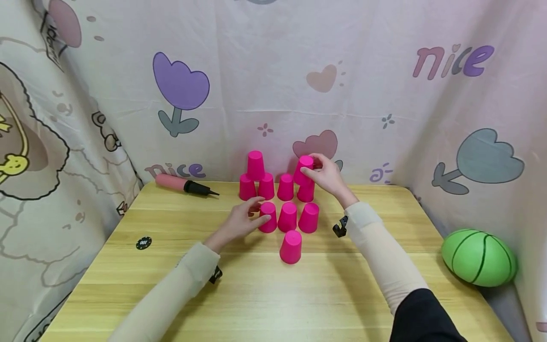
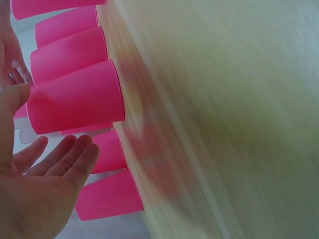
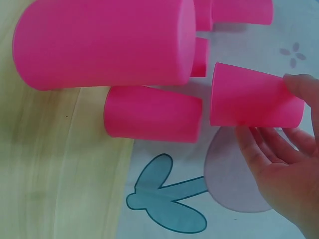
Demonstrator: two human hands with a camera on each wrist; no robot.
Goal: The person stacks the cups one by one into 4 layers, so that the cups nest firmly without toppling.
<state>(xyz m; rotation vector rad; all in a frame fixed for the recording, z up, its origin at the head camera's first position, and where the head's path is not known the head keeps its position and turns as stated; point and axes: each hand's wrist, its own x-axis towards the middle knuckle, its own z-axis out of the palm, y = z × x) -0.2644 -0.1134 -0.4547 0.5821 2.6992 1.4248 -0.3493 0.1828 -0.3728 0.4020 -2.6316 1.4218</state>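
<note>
In the head view my right hand (image 1: 329,175) holds a pink cup (image 1: 302,167) upside down, fingers and thumb on its sides. That cup is close over the rightmost back-row cup (image 1: 305,192); the right wrist view shows a narrow gap between the held cup (image 3: 254,97) and the lower cup (image 3: 153,115). My left hand (image 1: 237,222) is beside the left cup (image 1: 268,219) of the middle row, its fingers spread loosely. The left wrist view shows this hand (image 2: 42,194) with relaxed fingers next to the nearest cup (image 2: 77,97).
One cup (image 1: 255,165) stands on two back-row cups at the left. A single cup (image 1: 290,248) stands in front. On the table (image 1: 256,299) lie a pink hand pump (image 1: 175,183) and a black chip (image 1: 144,242). A green ball (image 1: 478,258) is at the right edge.
</note>
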